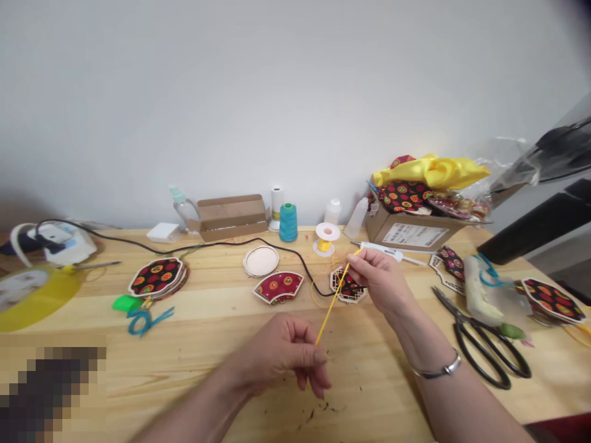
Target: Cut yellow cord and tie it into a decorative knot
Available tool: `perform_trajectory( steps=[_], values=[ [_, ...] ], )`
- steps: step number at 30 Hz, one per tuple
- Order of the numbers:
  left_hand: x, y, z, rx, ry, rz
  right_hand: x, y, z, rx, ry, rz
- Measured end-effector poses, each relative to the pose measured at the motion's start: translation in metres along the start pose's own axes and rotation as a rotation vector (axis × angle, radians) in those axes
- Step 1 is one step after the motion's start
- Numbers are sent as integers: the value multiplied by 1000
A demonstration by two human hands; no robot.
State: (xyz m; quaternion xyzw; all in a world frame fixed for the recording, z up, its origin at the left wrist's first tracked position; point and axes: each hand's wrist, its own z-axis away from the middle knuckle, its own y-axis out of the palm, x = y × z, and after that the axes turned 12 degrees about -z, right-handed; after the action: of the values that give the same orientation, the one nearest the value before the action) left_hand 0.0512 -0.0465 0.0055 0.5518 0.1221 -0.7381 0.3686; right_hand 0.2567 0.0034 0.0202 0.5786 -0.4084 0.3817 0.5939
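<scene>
A yellow cord [329,312] runs taut and slanted between my two hands above the wooden table. My left hand [295,354] pinches its lower end between thumb and fingers. Higher up and to the right, my right hand [376,277] grips the upper end, a short tip showing past the fingers. Behind that hand lies a dark patterned piece with a lattice frame [349,286], partly hidden. A fan-shaped red fabric piece [278,287] rests left of it. Farther back stands a white spool of yellow cord [325,245], with a thin strand trailing from it.
Black scissors [480,338] lie open at right. A cardboard box [406,231] heaped with fabric stands behind. A black cable [221,247] crosses the table. A teal thread cone [289,223], a round wooden frame [261,261] and a stack of patterned pieces [157,277] sit farther left.
</scene>
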Motion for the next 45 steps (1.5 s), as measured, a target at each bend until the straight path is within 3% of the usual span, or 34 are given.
perform_trajectory(
  steps=[3,5,8,12,14,16,21,25,32,45],
  values=[
    [-5,-2,3,32,52,-108,4,3,6,147,53,17],
    [-8,-3,3,-71,133,-151,7,8,12,296,70,44],
    [-11,-3,3,-401,318,-181,11,15,20,486,51,118],
    [-13,-1,4,-922,590,-210,16,19,26,564,-3,183],
    [-14,1,6,-1025,672,-214,18,19,27,567,-49,218],
    [-14,5,8,-951,683,-205,17,20,29,578,-97,264],
    [-5,10,4,-511,492,-17,5,28,34,553,-206,370],
    [-2,10,0,-339,378,73,-4,35,35,468,-231,444],
    [-6,11,-3,-377,212,100,-10,39,34,391,-180,487],
    [-2,10,-7,-518,150,134,-17,36,29,278,-150,431]
  ],
)
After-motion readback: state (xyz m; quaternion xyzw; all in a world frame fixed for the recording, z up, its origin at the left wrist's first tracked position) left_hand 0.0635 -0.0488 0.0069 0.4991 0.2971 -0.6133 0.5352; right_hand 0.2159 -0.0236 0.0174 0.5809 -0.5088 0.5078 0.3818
